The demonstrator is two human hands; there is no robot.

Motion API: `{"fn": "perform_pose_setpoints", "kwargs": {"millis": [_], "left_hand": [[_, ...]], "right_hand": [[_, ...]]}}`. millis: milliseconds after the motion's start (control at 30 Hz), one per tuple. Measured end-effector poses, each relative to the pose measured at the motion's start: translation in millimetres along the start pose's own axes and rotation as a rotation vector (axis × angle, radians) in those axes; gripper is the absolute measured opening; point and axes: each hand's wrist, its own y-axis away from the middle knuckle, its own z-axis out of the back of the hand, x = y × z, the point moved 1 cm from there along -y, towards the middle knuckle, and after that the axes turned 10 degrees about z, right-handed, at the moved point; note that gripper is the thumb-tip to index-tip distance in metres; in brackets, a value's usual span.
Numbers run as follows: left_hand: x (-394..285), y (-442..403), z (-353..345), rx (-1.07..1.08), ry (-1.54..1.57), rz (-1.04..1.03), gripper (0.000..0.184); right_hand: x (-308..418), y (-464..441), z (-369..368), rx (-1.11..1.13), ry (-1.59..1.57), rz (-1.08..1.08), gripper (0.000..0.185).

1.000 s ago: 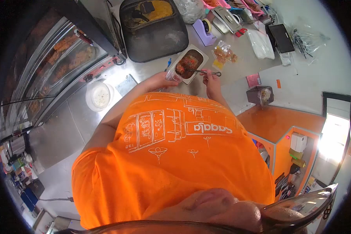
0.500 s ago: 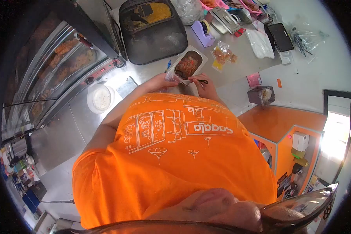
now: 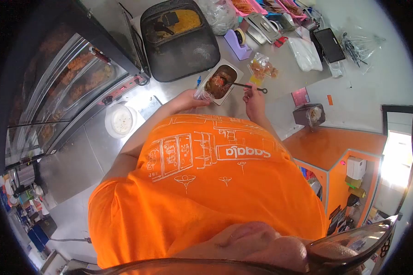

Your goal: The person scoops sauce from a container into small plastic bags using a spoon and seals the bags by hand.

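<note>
My right hand is closed around the dark, thin handle of a ladle, whose lower end reaches into a rectangular metal container. Inside lies a chunky reddish-brown sauce, which hides the ladle's bowl in part. At the container's near left corner, my left hand has its fingers closed on a clear plastic bag. Whether that bag holds anything cannot be made out. Just behind the left hand lies a small blue item.
A large black pan stands behind the container. A purple tape dispenser, small filled bags and white plastic bags lie to the right. On the left are a glass display case and a white tub.
My right hand has moved right and slightly away from the container, and the ladle now lies across its right rim. The sauce has been stirred lower. My left hand stays at the corner.
</note>
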Motion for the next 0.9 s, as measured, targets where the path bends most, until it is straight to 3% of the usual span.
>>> {"fn": "perform_pose_setpoints", "kwargs": {"millis": [133,233,367,433,533,633,733,833,900], "left_hand": [[-5,-10,9,-0.081,-0.150,-0.117,0.028],[-27,-8,9,-0.150,-0.280,0.088,0.028],[-27,-21,6,-0.265,-0.251,-0.253,0.034],[-21,-30,6,-0.308,-0.209,-0.312,0.038],[-32,-22,0,-0.435,-0.462,-0.525,0.042],[-34,-21,-6,-0.414,-0.512,-0.535,0.045],[-44,-15,-13,-0.367,-0.580,-0.545,0.046],[-38,-19,-13,-0.419,-0.544,-0.528,0.043],[-33,-18,-12,-0.487,-0.491,-0.552,0.042]], "right_hand": [[29,1,-5,-0.045,-0.073,0.067,0.031],[46,2,-12,-0.036,-0.186,0.079,0.030],[59,7,-26,-0.008,-0.179,0.028,0.029],[60,11,-31,-0.020,-0.130,-0.008,0.027],[59,17,-38,0.011,0.127,0.057,0.028],[66,30,-57,0.103,0.462,0.110,0.031],[65,40,-72,0.277,0.674,0.309,0.026],[72,57,-93,0.445,0.595,0.601,0.015],[91,59,-101,0.697,0.933,0.869,0.014]]}}
